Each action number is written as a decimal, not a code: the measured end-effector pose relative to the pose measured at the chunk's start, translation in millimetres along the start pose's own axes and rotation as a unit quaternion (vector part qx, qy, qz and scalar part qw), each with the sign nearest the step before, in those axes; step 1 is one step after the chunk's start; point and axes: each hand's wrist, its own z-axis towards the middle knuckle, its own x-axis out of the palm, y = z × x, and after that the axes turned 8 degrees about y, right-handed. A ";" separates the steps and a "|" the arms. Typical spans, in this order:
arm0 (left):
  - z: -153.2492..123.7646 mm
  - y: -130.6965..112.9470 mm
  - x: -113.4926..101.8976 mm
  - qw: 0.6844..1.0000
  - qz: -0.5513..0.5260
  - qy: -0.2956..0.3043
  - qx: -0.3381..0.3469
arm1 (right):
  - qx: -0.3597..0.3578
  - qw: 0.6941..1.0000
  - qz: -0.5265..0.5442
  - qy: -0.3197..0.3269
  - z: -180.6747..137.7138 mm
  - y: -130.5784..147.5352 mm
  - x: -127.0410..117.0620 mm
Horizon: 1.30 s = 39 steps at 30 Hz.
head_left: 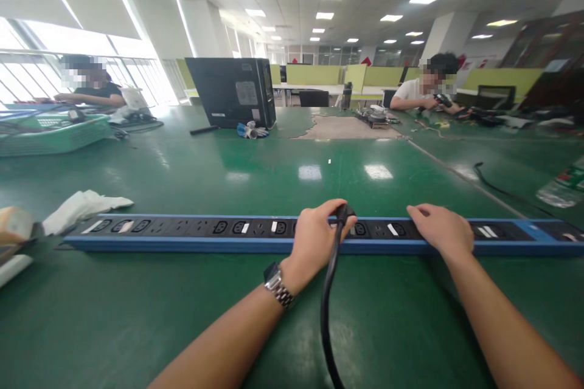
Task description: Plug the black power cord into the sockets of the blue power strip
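Observation:
A long blue power strip (182, 244) with black sockets lies across the green table in front of me. Between the thumb and fingers of my left hand (314, 232) is the black plug (344, 213) of a thick power cord (325, 310). The plug is over the middle of the strip; whether it sits in a socket is hidden. From the plug the cord hangs toward me and leaves the view at the bottom. Farther right, my right hand (443, 230) grips the strip across its top, its fingertips partly hidden.
White tissue (86, 206) lies near the strip's left end. A green basket (59, 137) is at the left. Behind stand a black computer case (219, 88) and a circuit board (378, 117). A plastic bottle (562, 187) lies right. Two people (93, 94) sit across the table.

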 end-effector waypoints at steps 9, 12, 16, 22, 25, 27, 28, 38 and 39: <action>23.0 -21.5 55.8 0.991 0.110 0.070 -0.033 | 0.001 1.000 -0.009 0.011 2.1 -0.6 0.8; 23.5 -22.9 56.2 0.987 0.134 0.086 -0.010 | 0.007 1.000 -0.009 0.012 1.9 0.1 0.4; 24.1 -25.6 59.1 0.982 0.157 0.105 -0.004 | 0.009 1.000 -0.012 0.019 1.8 0.9 0.0; 16.8 -27.2 67.5 0.980 0.167 0.099 0.036 | 0.003 1.000 -0.014 0.018 3.1 -0.4 1.2; 13.8 -23.4 70.8 0.986 0.147 0.074 -0.005 | -0.006 1.000 -0.015 0.013 3.0 -0.9 1.8; 13.3 -20.5 73.1 0.987 0.141 0.067 -0.028 | -0.008 1.000 -0.013 0.008 2.9 -1.2 2.2; 13.5 -19.9 74.0 0.988 0.135 0.066 -0.031 | -0.006 1.000 -0.011 0.007 3.0 -1.3 2.3; 11.2 -12.0 1.8 0.994 -0.013 -0.084 0.069 | -0.002 1.000 -0.003 -0.006 2.9 -3.2 3.1; 4.8 0.3 -16.6 0.994 -0.005 -0.089 0.060 | 0.001 1.000 -0.002 -0.003 2.7 -3.1 2.8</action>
